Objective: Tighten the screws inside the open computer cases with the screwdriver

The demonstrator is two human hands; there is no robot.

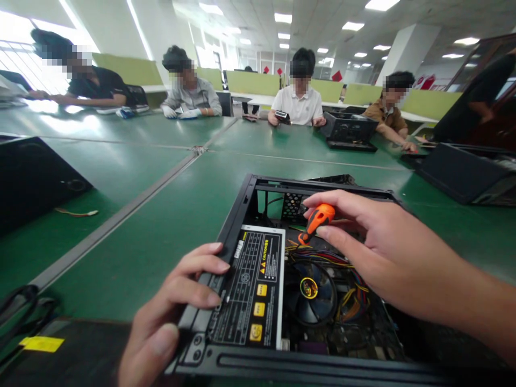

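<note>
An opened black computer case (pixel 237 215) lies in front of me on the green table. My right hand (pixel 363 236) grips an orange and black screwdriver (pixel 318 219) by its handle, tilted over the case's inside; its tip is lost among the cables. Against the left rim of the case rests my left hand (pixel 177 306), its fingers curled over the edge beside the labelled power supply (pixel 252 290). A round cooling fan (pixel 309 288) shows right of the power supply, with bundles of coloured wires (pixel 355 303) around it.
Another black case (pixel 36 177) stands at left, with a loose cable (pixel 76 213) near it. Further cases (pixel 350 129) sit across the green table (pixel 161 215) by several seated people. Black cables and a yellow label (pixel 42 344) lie at lower left.
</note>
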